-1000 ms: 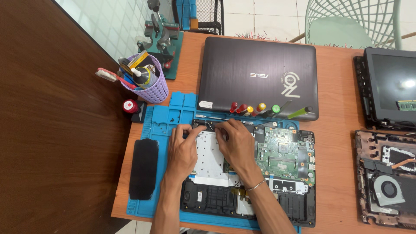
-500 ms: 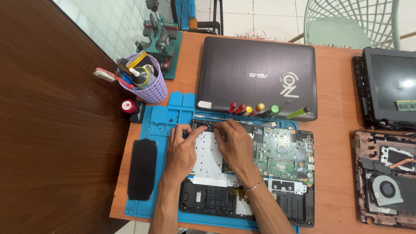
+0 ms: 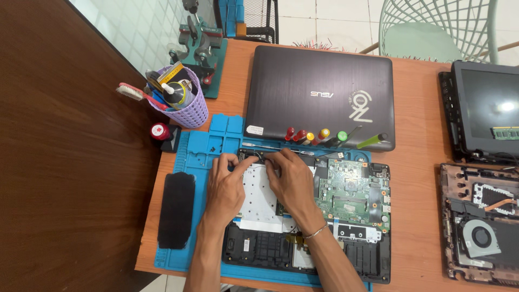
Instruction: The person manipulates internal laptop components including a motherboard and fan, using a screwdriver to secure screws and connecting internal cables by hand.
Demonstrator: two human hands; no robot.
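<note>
Head view looks straight down on my hands over an opened laptop base (image 3: 324, 227) that lies on a blue repair mat (image 3: 194, 157) on the orange tabletop (image 3: 421, 140). My left hand (image 3: 227, 186) rests palm down on the silver metal plate (image 3: 259, 197) inside the base, its fingers curled toward the top edge, where the fingertips meet a small black part (image 3: 253, 157) at the base's 11 o'clock corner. My right hand (image 3: 292, 178) lies just beside it at 3 o'clock, fingers bent and pressing at the same black part from the other side; both hands pinch or steady it, though I cannot tell how firm the hold is. A thin bracelet (image 3: 314, 232) sits on my right wrist. The green circuit board (image 3: 351, 189) is at 3 o'clock from my right hand. At 12 o'clock a row of screwdrivers (image 3: 319, 135) leans on a closed dark laptop (image 3: 324, 92). A black pad (image 3: 175, 208) lies at 9 o'clock on the mat, and a purple tool cup (image 3: 181, 103) stands at 10 o'clock.
</note>
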